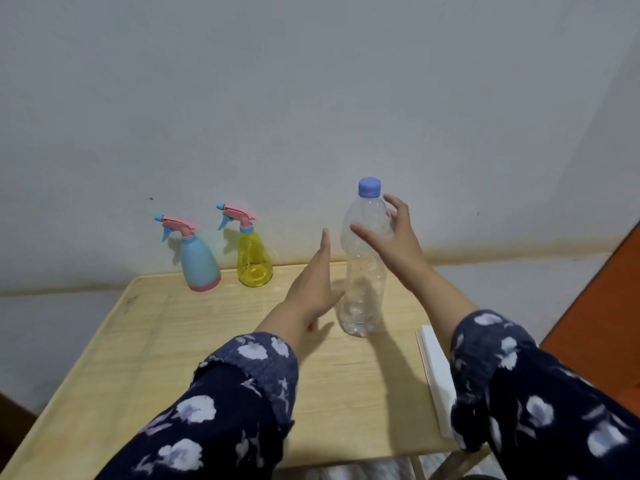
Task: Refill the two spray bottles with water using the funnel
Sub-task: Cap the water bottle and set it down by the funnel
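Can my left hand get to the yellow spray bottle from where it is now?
Probably yes. The left hand is open, and bare table lies between it and the yellow bottle; the clear bottle stands off to its right.

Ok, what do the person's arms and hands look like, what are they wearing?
Both arms wear long dark navy sleeves printed with pale white-lilac flowers, gathered at the cuffs. The left hand and right hand are bare: no gloves, and no rings or watch that I can see.

A pale wood grain is shown by the surface (145, 341). One spray bottle (199, 261) is coloured light blue with a pink base and pink-and-blue trigger; the other spray bottle (254, 259) is clear yellow. The clear water bottle (362, 271) is capped in blue. Navy sleeves (242, 393) are patterned with white flowers. White tissues (438, 375) are seen.
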